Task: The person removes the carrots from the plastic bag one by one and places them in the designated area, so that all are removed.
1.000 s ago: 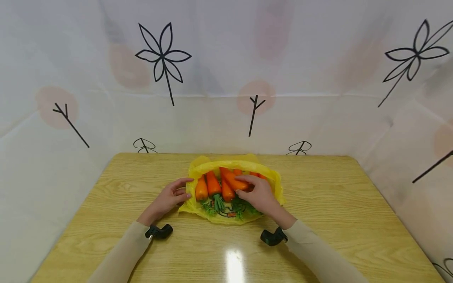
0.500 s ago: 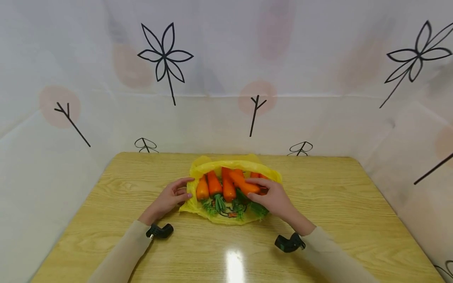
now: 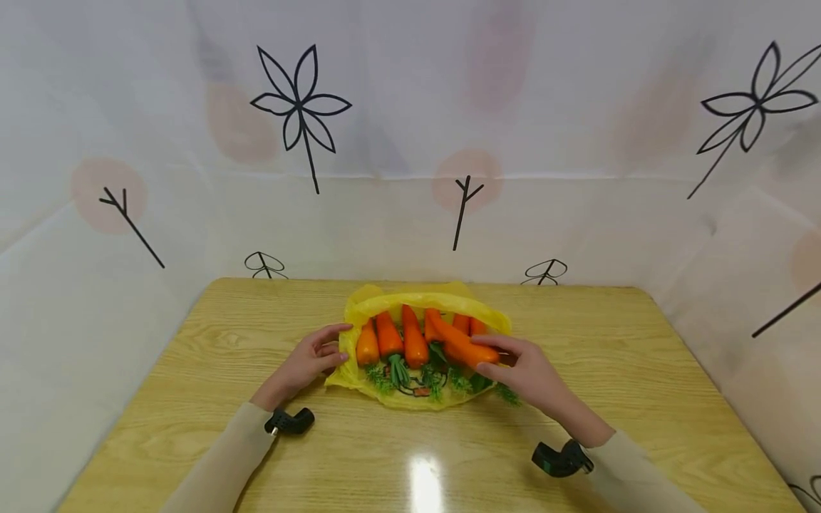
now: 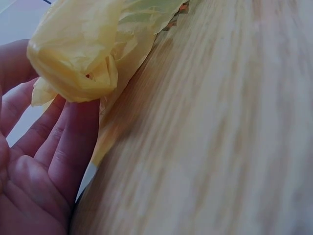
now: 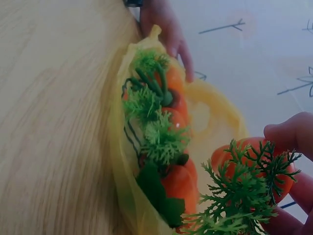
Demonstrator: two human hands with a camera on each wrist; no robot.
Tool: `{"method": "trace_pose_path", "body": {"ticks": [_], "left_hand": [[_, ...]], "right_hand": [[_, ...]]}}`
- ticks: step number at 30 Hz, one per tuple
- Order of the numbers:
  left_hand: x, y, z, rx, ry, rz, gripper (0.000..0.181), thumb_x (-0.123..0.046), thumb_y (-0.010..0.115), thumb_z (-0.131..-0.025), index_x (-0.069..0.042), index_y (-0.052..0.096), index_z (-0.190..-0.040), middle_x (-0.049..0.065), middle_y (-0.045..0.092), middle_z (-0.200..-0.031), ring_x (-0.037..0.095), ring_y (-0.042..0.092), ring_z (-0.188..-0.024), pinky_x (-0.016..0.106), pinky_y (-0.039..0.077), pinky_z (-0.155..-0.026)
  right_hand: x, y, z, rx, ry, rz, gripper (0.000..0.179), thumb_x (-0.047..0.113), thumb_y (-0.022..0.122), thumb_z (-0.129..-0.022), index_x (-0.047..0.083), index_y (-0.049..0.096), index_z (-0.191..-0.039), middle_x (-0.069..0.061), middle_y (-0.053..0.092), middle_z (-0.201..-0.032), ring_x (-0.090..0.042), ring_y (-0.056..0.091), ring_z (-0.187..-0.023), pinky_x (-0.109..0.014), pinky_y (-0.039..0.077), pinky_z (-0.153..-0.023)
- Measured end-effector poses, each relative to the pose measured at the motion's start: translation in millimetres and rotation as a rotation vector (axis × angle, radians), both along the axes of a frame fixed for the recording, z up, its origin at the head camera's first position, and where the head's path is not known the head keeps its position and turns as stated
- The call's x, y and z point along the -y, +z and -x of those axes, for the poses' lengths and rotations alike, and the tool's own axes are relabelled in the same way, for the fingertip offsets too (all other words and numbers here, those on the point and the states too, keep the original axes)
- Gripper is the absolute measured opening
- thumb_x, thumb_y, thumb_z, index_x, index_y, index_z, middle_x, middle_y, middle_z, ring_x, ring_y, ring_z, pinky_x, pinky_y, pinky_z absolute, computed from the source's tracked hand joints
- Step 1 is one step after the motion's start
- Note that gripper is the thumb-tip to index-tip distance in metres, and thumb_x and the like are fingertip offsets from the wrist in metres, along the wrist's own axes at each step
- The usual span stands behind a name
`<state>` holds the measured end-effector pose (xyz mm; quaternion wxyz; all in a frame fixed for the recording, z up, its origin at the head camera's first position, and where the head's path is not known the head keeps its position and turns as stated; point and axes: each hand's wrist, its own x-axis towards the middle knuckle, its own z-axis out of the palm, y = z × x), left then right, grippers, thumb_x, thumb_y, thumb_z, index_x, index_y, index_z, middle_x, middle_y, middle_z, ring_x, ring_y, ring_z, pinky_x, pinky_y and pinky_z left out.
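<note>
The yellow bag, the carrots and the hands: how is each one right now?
Yellow bag: wide open, lying on the table
Held carrot: tilted, green leaves attached
Other carrots: lying side by side in the bag
Right hand: holding one carrot by its leafy end
Left hand: touching the bag's side

left wrist: yellow bag (image 4: pixel 73 54) cut off at top edge

Remotely, I see a long beige left sleeve (image 3: pixel 221 459) and matching right sleeve (image 3: pixel 635 477). Just beside the cuffs (image 3: pixel 258 416) sit a black, bent left wrist camera (image 3: pixel 291 420) and similar right wrist camera (image 3: pixel 559 459), each with a small silvery fitting (image 3: pixel 274 429).
</note>
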<state>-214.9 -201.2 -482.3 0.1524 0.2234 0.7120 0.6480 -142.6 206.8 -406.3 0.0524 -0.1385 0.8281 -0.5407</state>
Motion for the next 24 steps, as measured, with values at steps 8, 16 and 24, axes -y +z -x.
{"method": "trace_pose_path", "body": {"ticks": [8,16,24], "left_hand": [[1.1,-1.3,-0.4,0.006,0.004,0.009,0.056,-0.006,0.063,-0.099,-0.003,0.040,-0.150,0.006,0.045,-0.074,0.013,0.039,-0.059,0.026,0.037,-0.055],[2.0,0.6,-1.8,0.022,0.017,-0.002,0.057,-0.006,0.063,-0.098,-0.004,0.040,-0.150,0.005,0.041,-0.072,0.014,0.039,-0.059,0.026,0.036,-0.055],[1.0,1.7,-2.4,0.028,0.015,0.008,0.057,-0.007,0.062,-0.099,-0.005,0.039,-0.151,0.005,0.041,-0.072,0.014,0.038,-0.059,0.026,0.036,-0.055]], "right_hand": [[-18.3,-1.3,-8.6,-0.012,-0.008,0.002,0.041,0.020,0.075,-0.091,0.011,0.067,-0.131,-0.017,0.058,-0.134,-0.027,0.062,-0.105,-0.030,0.055,-0.073],[-37.0,2.9,-19.0,-0.046,-0.019,-0.003,0.041,0.015,0.072,-0.094,0.008,0.064,-0.133,-0.018,0.058,-0.134,-0.013,0.062,-0.102,-0.028,0.054,-0.075],[-57.7,6.6,-29.6,-0.100,-0.032,0.029,0.040,0.008,0.067,-0.096,0.002,0.060,-0.136,-0.004,0.061,-0.130,-0.012,0.063,-0.101,-0.028,0.055,-0.075]]}}
